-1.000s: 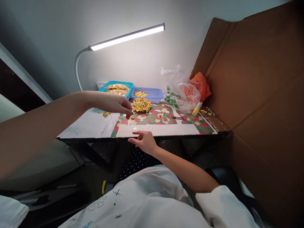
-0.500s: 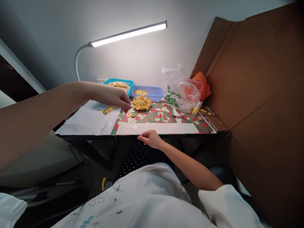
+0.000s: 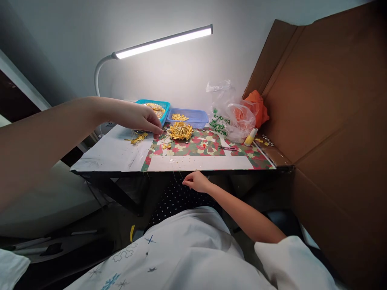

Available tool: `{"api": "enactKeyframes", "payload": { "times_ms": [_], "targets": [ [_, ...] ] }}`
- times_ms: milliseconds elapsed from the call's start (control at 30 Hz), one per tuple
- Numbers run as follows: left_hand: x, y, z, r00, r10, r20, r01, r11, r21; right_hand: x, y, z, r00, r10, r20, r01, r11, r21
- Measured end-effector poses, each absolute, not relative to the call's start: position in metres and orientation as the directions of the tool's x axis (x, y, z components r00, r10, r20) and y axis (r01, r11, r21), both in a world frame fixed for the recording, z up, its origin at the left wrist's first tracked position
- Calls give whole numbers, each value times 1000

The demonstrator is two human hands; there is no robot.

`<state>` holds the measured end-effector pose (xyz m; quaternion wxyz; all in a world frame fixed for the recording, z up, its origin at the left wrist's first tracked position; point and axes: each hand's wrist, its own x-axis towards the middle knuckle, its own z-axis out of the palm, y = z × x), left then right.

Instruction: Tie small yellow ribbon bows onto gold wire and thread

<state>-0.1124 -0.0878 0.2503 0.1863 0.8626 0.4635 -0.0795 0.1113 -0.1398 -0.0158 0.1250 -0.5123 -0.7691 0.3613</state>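
My left hand (image 3: 146, 120) reaches over the table, thumb and fingers pinched together just left of a gold ribbon flower (image 3: 180, 131). A thin strand loops beside its fingertips; what they pinch is too small to make out. Below that lies a small gold bow (image 3: 166, 146). In front of the table edge, low over my lap, my right hand (image 3: 197, 182) is closed in a pinch on a fine thread (image 3: 182, 175), which runs up toward the table. More gold ribbon pieces (image 3: 138, 138) lie on the white surface under my left forearm.
Behind stand a teal basket (image 3: 167, 105) with gold pieces and a blue basket (image 3: 198, 116) with small bows. Rightward are plastic bags (image 3: 225, 112), small scissors or snips (image 3: 227, 148), a thread spool (image 3: 250, 137) and a tall cardboard sheet (image 3: 329, 96). A lamp (image 3: 165, 42) hangs above.
My right hand has moved slightly right and down, away from the table edge. My left hand has shifted a little left. Both stay pinched; the gold flower has not moved.
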Motion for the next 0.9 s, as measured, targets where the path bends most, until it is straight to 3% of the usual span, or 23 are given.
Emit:
{"api": "enactKeyframes", "payload": {
  "times_ms": [333,633,767,900],
  "targets": [
    [-120,-87,252,563,767,-308,826,-511,236,118,-141,-25,-408,860,-307,786,159,-598],
    [-113,-90,256,503,793,-343,863,-444,241,118,-148,-28,-374,883,-283,771,126,-624],
    [-113,-86,258,496,809,-314,866,-439,238,107,-173,-1,-431,873,-227,682,150,-716],
    [-110,-86,262,533,807,-254,842,-480,245,67,-193,16,-633,766,-113,413,210,-886]
  ]
}}
